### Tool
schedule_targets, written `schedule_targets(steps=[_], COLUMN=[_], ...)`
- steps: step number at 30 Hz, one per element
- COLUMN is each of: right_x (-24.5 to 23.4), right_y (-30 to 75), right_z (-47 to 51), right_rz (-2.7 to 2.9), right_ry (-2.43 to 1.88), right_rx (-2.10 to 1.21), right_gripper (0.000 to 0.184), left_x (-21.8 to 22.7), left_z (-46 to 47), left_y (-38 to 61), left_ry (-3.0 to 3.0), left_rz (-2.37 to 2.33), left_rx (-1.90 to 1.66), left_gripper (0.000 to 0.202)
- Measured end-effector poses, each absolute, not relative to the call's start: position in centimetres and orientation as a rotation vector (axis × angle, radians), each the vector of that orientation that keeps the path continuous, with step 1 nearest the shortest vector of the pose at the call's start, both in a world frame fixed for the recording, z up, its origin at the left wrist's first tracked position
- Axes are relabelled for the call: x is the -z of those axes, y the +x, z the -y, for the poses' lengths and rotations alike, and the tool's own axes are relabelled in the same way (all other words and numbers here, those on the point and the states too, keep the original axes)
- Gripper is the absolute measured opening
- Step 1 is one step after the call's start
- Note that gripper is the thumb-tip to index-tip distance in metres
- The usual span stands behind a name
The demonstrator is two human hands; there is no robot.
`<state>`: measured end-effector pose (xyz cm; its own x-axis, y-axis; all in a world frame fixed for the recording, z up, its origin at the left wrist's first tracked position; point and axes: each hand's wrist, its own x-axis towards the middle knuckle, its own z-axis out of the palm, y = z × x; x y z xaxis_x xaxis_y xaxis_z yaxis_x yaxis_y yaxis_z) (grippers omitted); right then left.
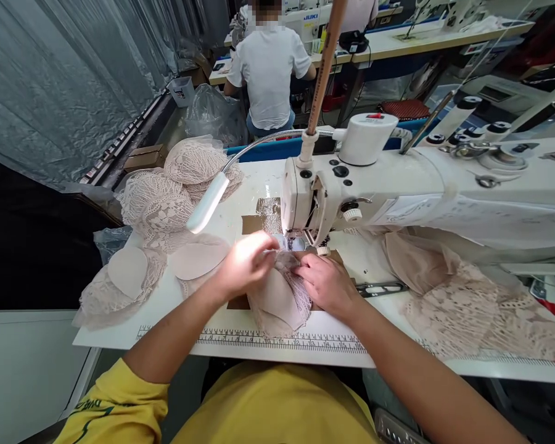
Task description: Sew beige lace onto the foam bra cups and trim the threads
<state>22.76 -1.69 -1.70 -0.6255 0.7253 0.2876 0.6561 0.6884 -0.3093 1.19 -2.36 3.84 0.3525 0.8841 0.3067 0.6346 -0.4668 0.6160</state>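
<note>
Beige and lacy, one cup-shaped piece [277, 299] is shown in the head view on the tabletop [261, 179], just in front of one sewing machine's [398, 172] needle. Its upper edge is gripped by the bent fingers of the right hand [326, 280]; the left hand [250, 262] is curled nearly closed there, its hold unclear. Light, soft, easily snagged handling should be expected; it is best taken by the rim. At left, two smooth pads [127, 271] are counted; the layers of the lace pile [157, 185] cannot be.

The left fingers [264, 244] partly hide the beige lace piece [278, 302].
</note>
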Motion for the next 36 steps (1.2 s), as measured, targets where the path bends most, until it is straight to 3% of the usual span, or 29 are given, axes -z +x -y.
schedule_targets(steps=[4,7,10,25,36], right_x=[2.1,2.2,2.0,1.2,1.6], right_y=[22.9,22.9,22.7,21.4,21.7], right_z=[1.7,1.7,1.8,1.4,1.3], right_rz=[2.449,2.407,2.473,2.592,2.527], right_ry=[-1.074,-1.142,-1.226,-1.312,-1.266], right_rx=[-0.268,-0.247,-0.146,-0.089,-0.102], right_gripper=[0.025,0.031,0.041,0.038,0.036], left_x=[-2.0,-1.1,-0.9,-1.6,-0.4], left_z=[3.6,3.8,3.7,1.3,-0.8], left_y=[3.2,3.5,3.2,1.4,-0.3], left_ry=[2.494,2.562,2.589,2.675,2.831], left_rz=[-1.344,-1.375,-1.368,-1.303,-1.151], left_rx=[-0.411,-0.286,-0.261,-0.023,-0.118], left_gripper=[0.022,0.027,0.035,0.055,0.044])
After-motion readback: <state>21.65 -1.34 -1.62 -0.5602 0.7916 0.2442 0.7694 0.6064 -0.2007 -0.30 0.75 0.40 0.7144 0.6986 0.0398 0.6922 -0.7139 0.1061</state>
